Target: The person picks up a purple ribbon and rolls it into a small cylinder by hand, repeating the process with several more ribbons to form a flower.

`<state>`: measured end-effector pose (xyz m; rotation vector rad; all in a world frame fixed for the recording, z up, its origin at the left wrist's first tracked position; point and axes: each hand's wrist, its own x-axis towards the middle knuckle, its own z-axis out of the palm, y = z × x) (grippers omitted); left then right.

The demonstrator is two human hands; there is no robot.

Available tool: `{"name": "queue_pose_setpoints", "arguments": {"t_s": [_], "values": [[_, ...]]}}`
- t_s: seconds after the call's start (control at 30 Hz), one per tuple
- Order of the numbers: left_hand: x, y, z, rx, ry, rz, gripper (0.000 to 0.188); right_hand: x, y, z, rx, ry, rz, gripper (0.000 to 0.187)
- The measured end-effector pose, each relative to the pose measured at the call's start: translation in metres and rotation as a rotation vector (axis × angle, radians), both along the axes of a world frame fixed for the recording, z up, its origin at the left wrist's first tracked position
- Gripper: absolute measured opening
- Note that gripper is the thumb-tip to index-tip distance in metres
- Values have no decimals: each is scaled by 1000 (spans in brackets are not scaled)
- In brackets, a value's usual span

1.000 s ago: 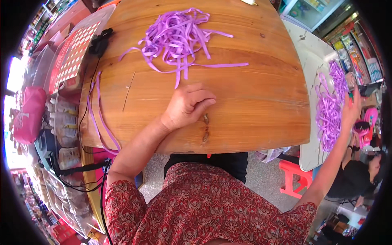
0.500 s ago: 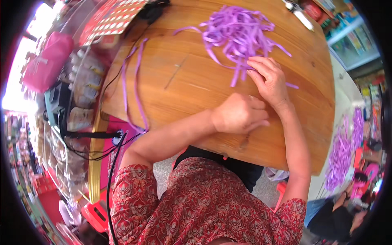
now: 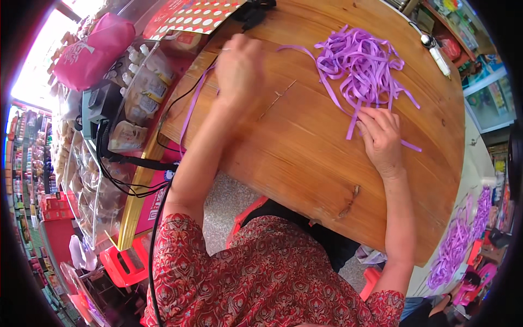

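A tangled pile of flat purple ribbon (image 3: 359,62) lies on the wooden table (image 3: 294,147). At its near edge is my right hand (image 3: 380,139), with thumb and fingertips closed on a ribbon strand; short ribbon ends stick out on both sides of it. My left hand (image 3: 239,68) is over the table's left part, beside a long purple ribbon (image 3: 192,111) that hangs over the left edge. Its fingers look curled but are smeared by motion, so whether they hold the ribbon is unclear.
A white pen-like tool (image 3: 437,59) lies at the far right. More purple ribbon (image 3: 455,245) rests on a white surface at the right. Black cables (image 3: 136,163), packaged goods (image 3: 146,90) and a pink bag (image 3: 92,52) crowd the left. A red stool (image 3: 128,261) stands at lower left.
My left hand has swung from the table's middle front to the far left, near the long ribbon. My right hand stays at the pile's near edge. The whole view has shifted.
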<state>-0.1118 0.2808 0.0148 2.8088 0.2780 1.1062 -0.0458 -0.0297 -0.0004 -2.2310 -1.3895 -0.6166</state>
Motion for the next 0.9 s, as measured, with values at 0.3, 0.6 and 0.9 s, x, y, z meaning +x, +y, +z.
{"name": "queue_pose_setpoints", "arguments": {"t_s": [0.3, 0.6, 0.9], "values": [[11, 61, -35, 27, 170, 348, 15, -1, -1, 1, -24, -3, -1, 18], [-3, -17, 2, -972, -108, -437, 8, -13, 0, 21, 175, 65, 31, 31], [-36, -125, 37, -1395, 372, -941, 6, -46, -6, 54, 338, 314, 184, 58]]}}
